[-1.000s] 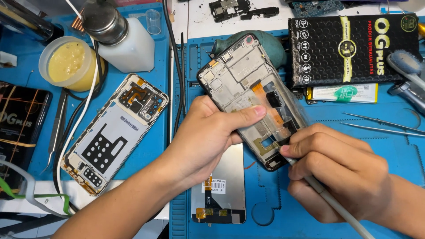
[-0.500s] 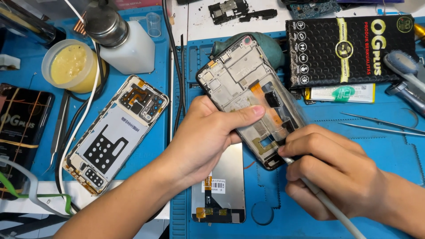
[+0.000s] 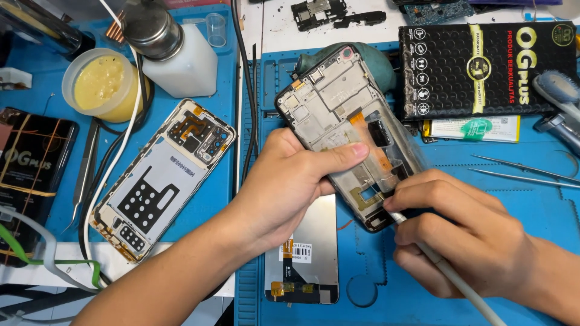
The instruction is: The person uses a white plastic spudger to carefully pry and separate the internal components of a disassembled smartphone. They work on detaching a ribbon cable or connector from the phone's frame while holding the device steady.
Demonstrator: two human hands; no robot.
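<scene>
The left hand (image 3: 290, 181) grips the phone frame (image 3: 350, 133) at mid-frame, thumb pressed flat across its inner face and fingers wrapped behind, holding it tilted above the surface (image 3: 519, 199). The right hand (image 3: 465, 235) is pinched shut on a thin white tool (image 3: 447, 271), held like a pen, its tip touching the lower end of the frame near a rectangular cutout.

To work this well, the thumb should keep the frame from rocking while the tool tip stays shallow and moves in short strokes. The orange flex strips run close by and look easy to nick, so pressure is best kept light and directed away from them.

The frame is an opened phone chassis, black at the rim and pale grey metal inside, with small shields near the top, a camera hole at the upper corner and orange ribbon running down its middle. It slants from the upper centre of the picture down toward the right hand.

Directly below it a screen panel (image 3: 305, 253) lies face down. At centre left lies a second opened phone back (image 3: 163, 181), white with black marks. A yellow paste tub (image 3: 99, 84) and a white bottle (image 3: 175, 54) sit upper left, a black box (image 3: 483, 60) upper right, tweezers (image 3: 519, 169) at right.
</scene>
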